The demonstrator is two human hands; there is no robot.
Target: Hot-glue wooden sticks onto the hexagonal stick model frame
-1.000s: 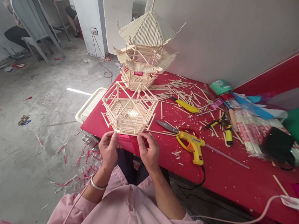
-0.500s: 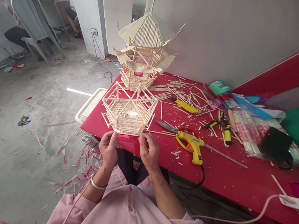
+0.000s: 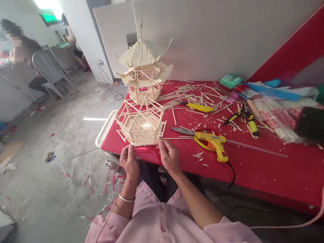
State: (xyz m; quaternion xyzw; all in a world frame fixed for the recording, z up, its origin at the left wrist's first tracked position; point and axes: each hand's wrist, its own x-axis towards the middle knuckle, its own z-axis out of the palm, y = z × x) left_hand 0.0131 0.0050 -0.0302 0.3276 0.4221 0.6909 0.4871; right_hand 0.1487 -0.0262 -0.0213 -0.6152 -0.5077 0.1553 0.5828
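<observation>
A hexagonal frame of thin wooden sticks [image 3: 141,124] rests on the near corner of the red table [image 3: 249,170]. My left hand [image 3: 129,162] pinches the frame's near left edge, fingers closed. My right hand [image 3: 168,157] grips the frame's near right edge the same way. Behind the frame stands a tall pagoda model of sticks [image 3: 143,71] with a tiered roof.
A yellow glue gun [image 3: 213,144], scissors [image 3: 182,131], a yellow cutter [image 3: 197,107], pliers [image 3: 243,117] and loose sticks litter the table. Packets of sticks [image 3: 276,120] lie at the right. A white partition [image 3: 213,28] backs the table. A person sits at far left by a grey chair [image 3: 46,69].
The view has tilted up and shifted, so the far room and seated person show. Both hands stay on the frame's near edge.
</observation>
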